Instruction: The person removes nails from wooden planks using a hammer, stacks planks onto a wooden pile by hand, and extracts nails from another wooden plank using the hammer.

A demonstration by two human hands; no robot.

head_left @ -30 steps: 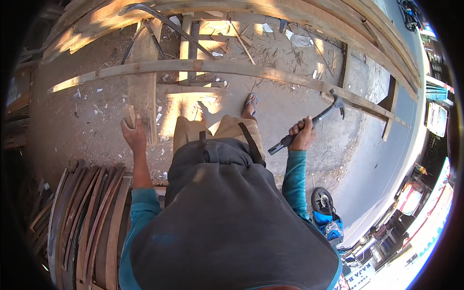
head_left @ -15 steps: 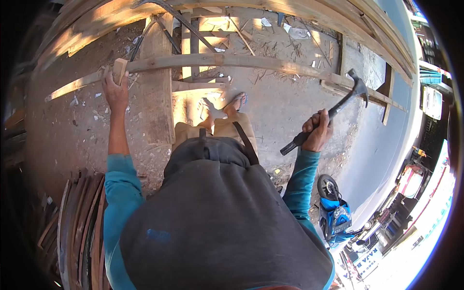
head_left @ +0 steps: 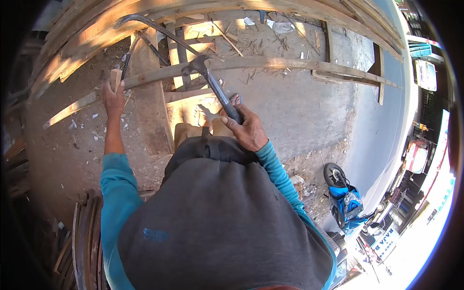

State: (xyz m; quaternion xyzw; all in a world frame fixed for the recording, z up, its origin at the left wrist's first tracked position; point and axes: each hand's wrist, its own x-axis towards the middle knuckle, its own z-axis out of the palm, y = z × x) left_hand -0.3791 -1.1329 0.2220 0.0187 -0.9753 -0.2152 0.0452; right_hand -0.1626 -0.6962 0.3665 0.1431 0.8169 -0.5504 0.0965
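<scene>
You have two hands in view, one left hand (head_left: pixel 113 100) and one right hand (head_left: pixel 250 131), with one wood block (head_left: pixel 115 80) and one hammer (head_left: pixel 220 89) between them. Count two teal sleeves (head_left: pixel 116 175), and one blue mark (head_left: pixel 155 235) on your dark shirt (head_left: pixel 220 212). One wide plank (head_left: pixel 149 118) lies left of centre and one long curved metal bar (head_left: pixel 166 33) upper left. You have one blue motorbike (head_left: pixel 345 203) lower right; the stacked boards (head_left: pixel 87 241) lower left overlap too much to count.

1. Hammer (head_left: pixel 217 89): dark metal head with a dull sheen, black matt grip
2. Long beam (head_left: pixel 270 63): pale bare wood
3. Small block (head_left: pixel 115 79): bare wood, matt
4. Apron (head_left: pixel 227 217): dark matt cloth
5. Ground (head_left: pixel 295 116): rough, dusty
</scene>
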